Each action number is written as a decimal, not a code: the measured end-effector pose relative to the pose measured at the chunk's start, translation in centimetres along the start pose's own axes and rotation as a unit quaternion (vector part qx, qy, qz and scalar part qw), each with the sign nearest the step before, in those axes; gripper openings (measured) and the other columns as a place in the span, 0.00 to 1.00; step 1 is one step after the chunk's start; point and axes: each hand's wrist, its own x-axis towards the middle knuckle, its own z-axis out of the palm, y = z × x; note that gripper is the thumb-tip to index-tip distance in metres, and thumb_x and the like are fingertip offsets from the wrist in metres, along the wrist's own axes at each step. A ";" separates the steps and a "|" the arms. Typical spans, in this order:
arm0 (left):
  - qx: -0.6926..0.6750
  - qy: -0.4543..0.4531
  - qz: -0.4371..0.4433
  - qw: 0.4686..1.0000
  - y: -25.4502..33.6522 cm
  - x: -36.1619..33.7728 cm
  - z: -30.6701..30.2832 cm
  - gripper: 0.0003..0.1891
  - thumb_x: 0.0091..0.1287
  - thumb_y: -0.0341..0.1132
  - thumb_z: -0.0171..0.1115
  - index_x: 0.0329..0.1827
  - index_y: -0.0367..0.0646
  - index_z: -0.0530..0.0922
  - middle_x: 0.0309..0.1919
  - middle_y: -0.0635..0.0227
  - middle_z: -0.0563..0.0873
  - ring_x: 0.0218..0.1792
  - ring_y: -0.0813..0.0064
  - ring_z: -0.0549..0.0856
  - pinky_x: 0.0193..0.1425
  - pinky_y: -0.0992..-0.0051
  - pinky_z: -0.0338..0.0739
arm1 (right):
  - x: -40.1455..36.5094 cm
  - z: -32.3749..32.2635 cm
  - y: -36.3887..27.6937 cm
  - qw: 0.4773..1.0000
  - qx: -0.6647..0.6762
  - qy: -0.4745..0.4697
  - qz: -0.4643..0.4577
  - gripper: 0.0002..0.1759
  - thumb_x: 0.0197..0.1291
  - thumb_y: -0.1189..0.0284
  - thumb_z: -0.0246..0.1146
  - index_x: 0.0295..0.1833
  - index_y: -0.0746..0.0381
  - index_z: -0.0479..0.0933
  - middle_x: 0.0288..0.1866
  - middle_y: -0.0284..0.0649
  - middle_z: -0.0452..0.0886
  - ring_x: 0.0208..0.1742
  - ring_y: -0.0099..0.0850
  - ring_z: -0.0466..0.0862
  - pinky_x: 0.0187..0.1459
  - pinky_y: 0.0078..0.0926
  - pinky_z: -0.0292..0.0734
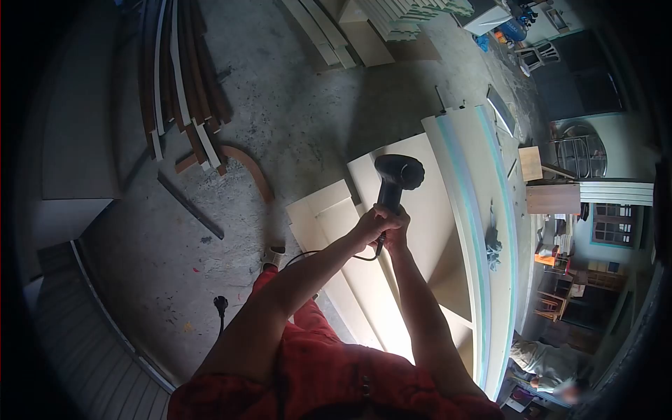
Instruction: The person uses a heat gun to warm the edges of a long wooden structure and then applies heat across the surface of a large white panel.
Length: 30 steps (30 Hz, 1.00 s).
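A black hair dryer (390, 194) stands upright in front of me, its rounded head at the top. My left hand (371, 225) is closed round the lower handle. Close beside it, my right hand (397, 225) is also closed at the handle's base, and the fingers of the two hands overlap. From the bottom of the handle a dark cord (364, 257) loops down to the left and passes under my left arm. Below and behind the hair dryer lies a cream cabinet (413, 168) with inner panels and long pale edges.
Dark and white strips (178, 77) are stacked on the concrete floor at upper left, near a curved brown piece (250, 170). A black plug (220, 304) lies by my feet. Pale boards (367, 43) are piled at the top. Another person (549, 360) is at lower right.
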 end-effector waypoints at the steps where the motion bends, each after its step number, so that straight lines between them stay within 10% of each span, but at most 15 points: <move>1: 0.000 0.014 -0.012 1.000 -0.4 0.2 0.1 0.31 0.47 0.54 0.70 0.51 0.50 0.70 0.37 0.64 0.77 0.35 0.71 0.82 0.34 0.68 0.80 | 0.2 -0.5 0.3 0.999 0.026 -0.024 0.003 0.14 0.50 0.70 0.67 0.40 0.65 0.74 0.26 0.33 0.76 0.23 0.22 0.75 0.26 0.22 0.72; 6: 0.002 0.020 -0.042 0.999 -1.3 -2.2 1.3 0.29 0.46 0.53 0.70 0.48 0.50 0.71 0.35 0.67 0.77 0.32 0.74 0.82 0.30 0.71 0.78 | -3.5 -0.5 -0.4 0.999 0.022 -0.021 0.026 0.13 0.49 0.71 0.67 0.38 0.65 0.74 0.27 0.33 0.76 0.24 0.23 0.76 0.25 0.22 0.71; 8: -0.009 0.026 0.070 0.997 -3.0 -2.6 2.3 0.29 0.46 0.53 0.71 0.47 0.48 0.71 0.35 0.67 0.77 0.30 0.75 0.80 0.27 0.72 0.77 | -4.8 -1.1 -0.4 0.999 -0.030 -0.013 -0.014 0.12 0.50 0.71 0.66 0.37 0.65 0.74 0.25 0.30 0.74 0.23 0.20 0.74 0.25 0.19 0.69; 11: -0.020 0.075 0.174 0.982 -5.1 -4.3 4.5 0.22 0.54 0.40 0.70 0.45 0.43 0.69 0.36 0.66 0.78 0.43 0.74 0.80 0.46 0.74 0.76 | -7.5 -1.3 -3.2 0.994 -0.097 -0.055 -0.022 0.12 0.50 0.72 0.66 0.36 0.66 0.74 0.25 0.31 0.75 0.24 0.19 0.74 0.25 0.18 0.69; 13: 0.012 0.100 0.256 0.961 -5.6 -6.5 6.2 0.35 0.55 0.39 0.70 0.61 0.42 0.60 0.43 0.65 0.77 0.49 0.73 0.79 0.52 0.71 0.75 | -9.5 -1.7 -4.6 0.991 -0.115 -0.055 -0.031 0.14 0.49 0.70 0.68 0.36 0.68 0.75 0.26 0.32 0.74 0.26 0.20 0.76 0.26 0.17 0.70; 16: -0.041 -0.007 0.221 0.974 -3.0 -11.0 7.7 0.47 0.53 0.31 0.71 0.70 0.39 0.47 0.43 0.67 0.79 0.49 0.74 0.79 0.53 0.71 0.75 | -11.8 -4.2 -7.5 0.830 -0.358 -0.171 -0.392 0.12 0.41 0.71 0.69 0.36 0.58 0.81 0.32 0.39 0.78 0.30 0.31 0.81 0.32 0.24 0.75; 17: -0.063 -0.044 0.223 0.972 -2.5 -11.8 8.1 0.51 0.53 0.28 0.71 0.72 0.39 0.42 0.42 0.68 0.79 0.49 0.74 0.79 0.53 0.71 0.75 | -13.2 -4.1 -8.6 0.974 -0.165 -0.117 -0.106 0.11 0.41 0.68 0.68 0.35 0.52 0.83 0.35 0.40 0.79 0.31 0.35 0.82 0.34 0.24 0.76; 19: -0.072 -0.064 0.276 0.956 -0.2 -13.2 9.5 0.53 0.53 0.27 0.71 0.73 0.39 0.38 0.40 0.71 0.80 0.48 0.78 0.79 0.50 0.74 0.76 | -13.8 -4.9 -11.5 0.812 -0.324 -0.165 -0.456 0.12 0.43 0.69 0.69 0.37 0.55 0.82 0.35 0.38 0.80 0.34 0.30 0.83 0.35 0.24 0.77; 20: -0.049 -0.088 0.268 0.958 1.4 -14.2 10.0 0.54 0.53 0.26 0.71 0.74 0.39 0.36 0.40 0.71 0.80 0.48 0.79 0.79 0.49 0.75 0.75 | -15.4 -5.0 -13.2 0.962 -0.194 -0.119 -0.153 0.13 0.44 0.73 0.69 0.39 0.62 0.80 0.34 0.37 0.81 0.34 0.26 0.83 0.35 0.23 0.78; 21: -0.026 -0.112 0.260 0.959 2.7 -14.7 10.5 0.55 0.53 0.26 0.70 0.74 0.40 0.34 0.39 0.72 0.80 0.47 0.79 0.79 0.48 0.76 0.75 | -16.3 -4.4 -15.5 0.992 -0.107 -0.038 -0.047 0.13 0.44 0.76 0.69 0.37 0.69 0.79 0.33 0.38 0.81 0.33 0.26 0.83 0.32 0.22 0.78; 27: 0.024 -0.178 0.261 0.948 7.3 -13.8 13.9 0.46 0.53 0.35 0.72 0.70 0.45 0.48 0.55 0.62 0.70 0.50 0.76 0.77 0.52 0.73 0.74 | -17.7 -4.7 -21.3 0.990 -0.045 0.077 -0.105 0.12 0.46 0.79 0.67 0.38 0.71 0.78 0.30 0.40 0.79 0.28 0.26 0.81 0.27 0.22 0.77; 30: 0.032 -0.186 0.307 0.933 7.2 -12.2 15.7 0.43 0.57 0.39 0.69 0.69 0.43 0.50 0.53 0.63 0.68 0.53 0.76 0.72 0.53 0.71 0.73 | -16.7 -6.8 -20.7 0.775 -0.403 0.086 -0.478 0.11 0.49 0.75 0.66 0.37 0.69 0.76 0.28 0.37 0.78 0.26 0.22 0.79 0.25 0.20 0.73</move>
